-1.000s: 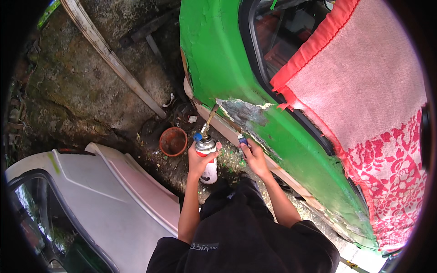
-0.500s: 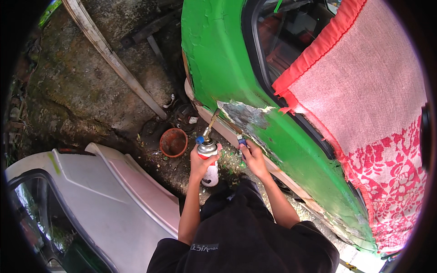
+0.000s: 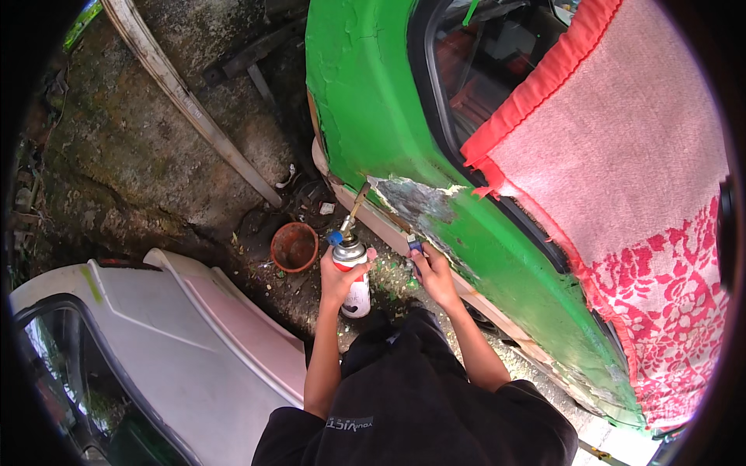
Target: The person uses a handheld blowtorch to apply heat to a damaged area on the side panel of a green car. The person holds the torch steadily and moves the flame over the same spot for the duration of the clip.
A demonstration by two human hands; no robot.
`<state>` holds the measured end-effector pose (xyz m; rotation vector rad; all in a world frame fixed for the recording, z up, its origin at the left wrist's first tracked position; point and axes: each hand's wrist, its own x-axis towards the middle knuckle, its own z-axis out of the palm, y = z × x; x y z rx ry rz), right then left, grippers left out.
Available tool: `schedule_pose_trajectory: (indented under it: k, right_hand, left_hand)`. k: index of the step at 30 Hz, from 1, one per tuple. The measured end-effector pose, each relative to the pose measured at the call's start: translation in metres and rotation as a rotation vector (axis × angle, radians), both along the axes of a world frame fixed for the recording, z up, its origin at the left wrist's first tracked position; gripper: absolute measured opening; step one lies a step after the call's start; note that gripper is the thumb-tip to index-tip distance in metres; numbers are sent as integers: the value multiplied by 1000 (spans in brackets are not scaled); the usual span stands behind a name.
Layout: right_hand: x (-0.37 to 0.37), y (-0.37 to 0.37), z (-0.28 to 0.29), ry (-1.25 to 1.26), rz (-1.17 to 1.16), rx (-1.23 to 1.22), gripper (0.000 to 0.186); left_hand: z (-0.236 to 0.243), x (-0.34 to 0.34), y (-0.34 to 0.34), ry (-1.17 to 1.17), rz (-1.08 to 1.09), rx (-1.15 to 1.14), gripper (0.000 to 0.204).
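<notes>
Person's L hand (image 3: 338,281) is gripping a white spray-type can (image 3: 357,295) w/ a red band up near its shoulder, thumb lying across the front; most of the other fingers are hiding behind it, so their exact hold is hard to see. Can is standing roughly upright in that hand, btwn the two cars, w/ a torch head (image 3: 356,210) sticking up from the top & a blue knob (image 3: 335,238) showing at its L side. Nozzle tip is pointing up & slightly R, ending by the near edge of the bare patch (image 3: 416,203) on the green car (image 3: 365,101); can't tell if it's touching, or if a flame is burning. R hand (image 3: 435,273) is closing round a small blue tool (image 3: 415,245) w/ a metal-looking end, just beside the car's lower side; fingers are covering its lower part, so exact type is unclear. Pink towel (image 3: 598,116) is draping over the green car, hiding much of the window (image 3: 493,66) & roof, & is running off into the dark rim at R. White car (image 3: 179,326) is getting cut off at lower L. Reddish pot (image 3: 296,269) is sitting on the ground L of the can, its inside looking shadowy. Black shirt (image 3: 443,404) is blocking most of the legs & feet.
</notes>
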<state>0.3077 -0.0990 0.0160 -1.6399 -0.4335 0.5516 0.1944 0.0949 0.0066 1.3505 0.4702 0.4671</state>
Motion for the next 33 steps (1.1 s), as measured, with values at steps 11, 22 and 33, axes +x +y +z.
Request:
schedule_pose_trajectory:
  k: [11,22,33]
  right_hand:
    - [2,-4,2,19,17,0,24]
    - [-2,-5,3,54,18,12,25]
    - [-8,-8,1,33,19,-21,25]
  left_hand:
    - [16,6,-5,-51,-7,-18,32]
    - [-6,-3,-10,-4,15,9,39]
    - [7,1,-5,1,-19,41,38]
